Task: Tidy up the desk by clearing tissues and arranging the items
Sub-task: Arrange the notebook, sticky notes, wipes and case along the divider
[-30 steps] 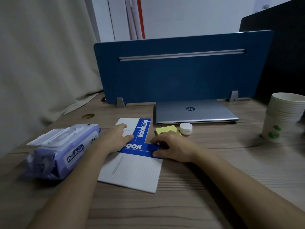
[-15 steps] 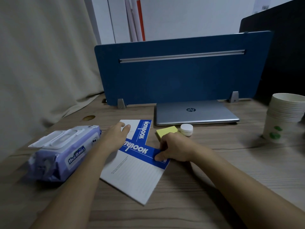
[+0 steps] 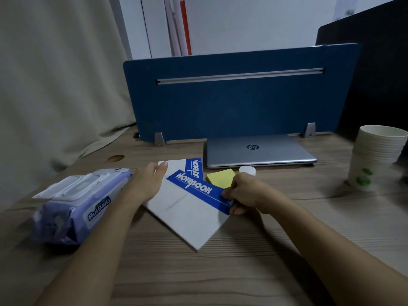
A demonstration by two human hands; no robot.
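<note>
The upper white notebook with a blue title band (image 3: 192, 208) has swung further askew over the last second, its corner now pointing at the near desk edge. The right hand (image 3: 245, 193) pinches its blue corner; the left hand (image 3: 148, 182) lies flat, fingers straight, across both it and the matching notebook beneath (image 3: 176, 164). Judgement: the pair is being squared. They lie mid-desk on the wooden desk (image 3: 220, 272), between the purple wet-wipe pack (image 3: 75, 206) and yellow sticky-note pad (image 3: 220, 178).

right hand (image 3: 245, 193) pinching top notebook (image 3: 189, 208) — left hand (image 3: 148, 182) flat
</note>
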